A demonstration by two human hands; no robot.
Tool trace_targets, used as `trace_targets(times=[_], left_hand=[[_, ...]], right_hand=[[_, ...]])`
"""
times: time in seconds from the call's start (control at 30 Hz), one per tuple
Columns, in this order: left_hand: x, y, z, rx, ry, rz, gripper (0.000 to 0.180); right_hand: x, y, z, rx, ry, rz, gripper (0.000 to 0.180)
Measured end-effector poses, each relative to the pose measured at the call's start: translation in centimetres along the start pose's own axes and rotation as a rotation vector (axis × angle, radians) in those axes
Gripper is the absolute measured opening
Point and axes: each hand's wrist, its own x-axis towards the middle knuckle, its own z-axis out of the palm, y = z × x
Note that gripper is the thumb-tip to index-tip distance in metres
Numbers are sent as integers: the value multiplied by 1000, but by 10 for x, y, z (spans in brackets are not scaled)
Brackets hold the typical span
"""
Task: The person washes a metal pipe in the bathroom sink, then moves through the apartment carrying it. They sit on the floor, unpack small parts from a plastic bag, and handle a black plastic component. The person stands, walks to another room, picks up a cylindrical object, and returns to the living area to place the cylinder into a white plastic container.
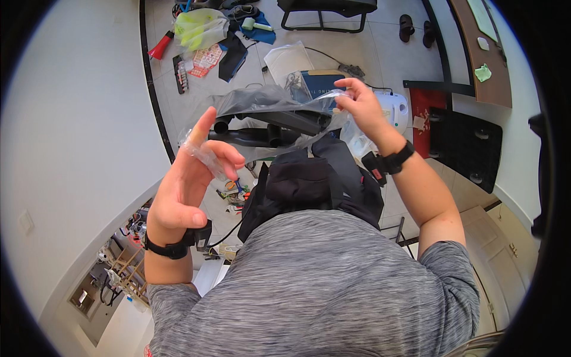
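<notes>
A clear plastic bag (262, 98) is stretched wide between my two hands. My left hand (187, 178) has the bag's bunched edge looped across its fingers, with the index finger pointing up and the thumb apart. On the other side, my right hand (364, 110) pinches the opposite edge between thumb and fingers. Several black tubes and flat nozzle-like pieces (285, 122) show through the film; most appear to lie inside the bag. Each wrist wears a black strap with a small dark device.
Beyond the bag are a dark blue box (324, 83) and a white appliance (395, 110). Clothing and a yellow-green bag (199, 30) lie at far left, near a red cone-shaped object (160, 46). A black chair (327, 7) stands at the back. Small tools (235, 193) lie near my left hand.
</notes>
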Motion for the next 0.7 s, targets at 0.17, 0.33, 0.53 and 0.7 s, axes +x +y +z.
trace_targets(times=[0.17,0.33,0.53,0.7], left_hand=[[-6,2,-5,-45,-105,117,139],[-11,8,-13,-103,-200,210,144],[-26,12,-22,-137,-183,259,146],[-37,9,-35,-131,-148,258,146]], right_hand=[[-11,-42,14,-555,238,-605,38],[-7,-64,61,-650,-259,-876,23],[10,-52,103,-1173,-355,-833,31],[14,-60,106,-1092,-351,-658,30]])
